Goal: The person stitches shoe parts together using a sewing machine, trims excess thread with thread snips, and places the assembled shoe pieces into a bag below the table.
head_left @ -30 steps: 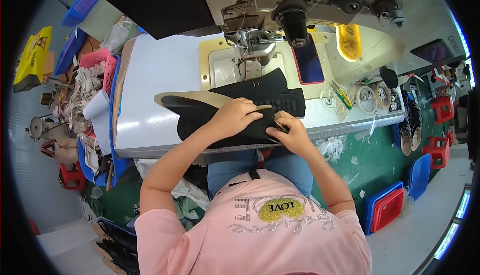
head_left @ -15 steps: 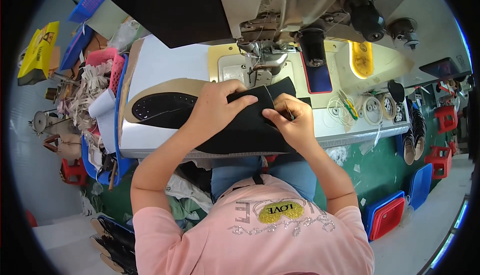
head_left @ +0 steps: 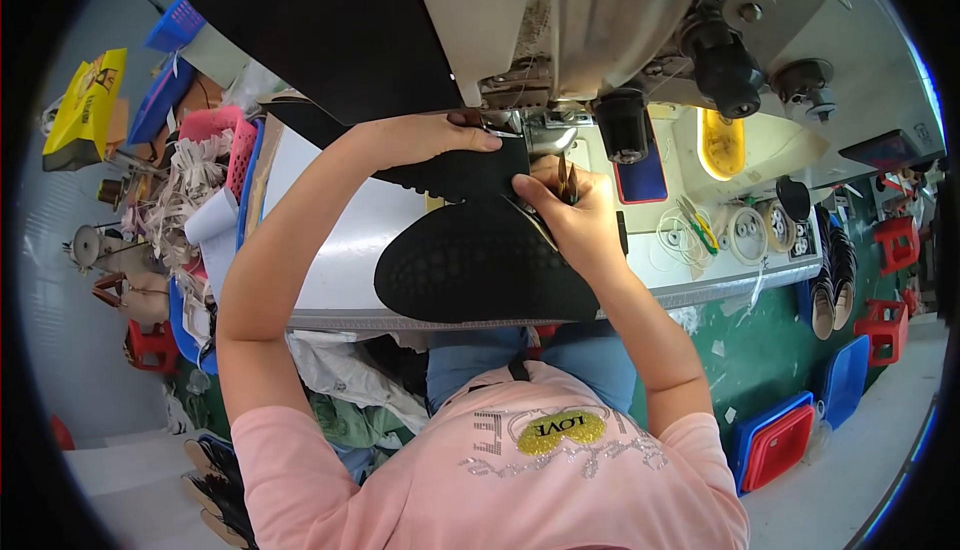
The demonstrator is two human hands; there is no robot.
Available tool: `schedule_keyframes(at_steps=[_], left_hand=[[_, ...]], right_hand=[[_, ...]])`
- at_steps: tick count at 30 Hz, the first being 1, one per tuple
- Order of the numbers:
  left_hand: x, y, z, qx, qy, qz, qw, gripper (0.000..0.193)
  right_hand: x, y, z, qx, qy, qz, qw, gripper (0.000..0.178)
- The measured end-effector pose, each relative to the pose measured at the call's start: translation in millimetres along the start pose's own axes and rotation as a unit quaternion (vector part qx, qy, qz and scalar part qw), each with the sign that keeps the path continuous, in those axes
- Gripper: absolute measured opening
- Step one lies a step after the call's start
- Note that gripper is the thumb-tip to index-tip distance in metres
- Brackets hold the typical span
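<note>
A black shoe upper (head_left: 470,250) hangs over the table's front edge, its rounded, dimpled part toward me. Another part of it stretches out to the far left behind my left forearm. My left hand (head_left: 430,138) is closed on its upper edge, the thumb on top, close to the sewing machine's presser foot (head_left: 550,135). At the right edge of the piece my right hand (head_left: 575,200) pinches the material between thumb and fingers. A small dark pointed metal tool (head_left: 568,185) is tucked in that same hand. The machine head hides the needle.
The sewing machine (head_left: 590,20) overhangs the white table (head_left: 330,270). To the right lie yellow-green snips (head_left: 700,225), thread spools (head_left: 745,222) and a yellow oval tray (head_left: 721,145). On the left stands a pink basket (head_left: 225,135) heaped with pale strips. Red stools (head_left: 880,330) stand on the green floor.
The shoe upper has been turned and carried up toward the presser foot. My left hand has moved farther away with it; my right hand has shifted slightly up, still pinching the edge.
</note>
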State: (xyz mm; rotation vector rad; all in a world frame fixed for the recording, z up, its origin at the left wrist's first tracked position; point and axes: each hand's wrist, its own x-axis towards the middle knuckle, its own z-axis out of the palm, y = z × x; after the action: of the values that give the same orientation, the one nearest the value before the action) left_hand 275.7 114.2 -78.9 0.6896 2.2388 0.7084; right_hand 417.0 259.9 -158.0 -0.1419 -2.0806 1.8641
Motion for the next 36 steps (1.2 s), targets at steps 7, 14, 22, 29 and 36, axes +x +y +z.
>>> schedule_keyframes(at_steps=[7,14,22,29,36], left_hand=[[8.6,-9.7,-5.9,0.041,-0.048,0.003,0.998,0.079],[27.4,-22.3,-7.7,0.016,-0.074,0.094,0.993,0.075],[9.3,0.7,-15.4,-0.004,-0.1,0.055,0.993,0.065],[10.9,3.6,-12.0,-0.115,-0.148,0.003,0.982,0.054],[20.5,-3.3,-15.3,-0.089,-0.119,0.017,0.989,0.053]], right_hand=[[-0.8,6.7,5.6,0.0,0.017,-0.005,1.0,0.015],[-10.7,8.5,-11.9,-0.103,0.048,-0.279,0.954,0.011],[-20.0,8.0,-25.4,-0.342,0.053,-0.418,0.84,0.046],[-20.1,-0.3,-13.4,-0.469,0.059,-0.395,0.788,0.047],[-9.1,-2.7,-7.8,-0.432,0.066,-0.379,0.816,0.027]])
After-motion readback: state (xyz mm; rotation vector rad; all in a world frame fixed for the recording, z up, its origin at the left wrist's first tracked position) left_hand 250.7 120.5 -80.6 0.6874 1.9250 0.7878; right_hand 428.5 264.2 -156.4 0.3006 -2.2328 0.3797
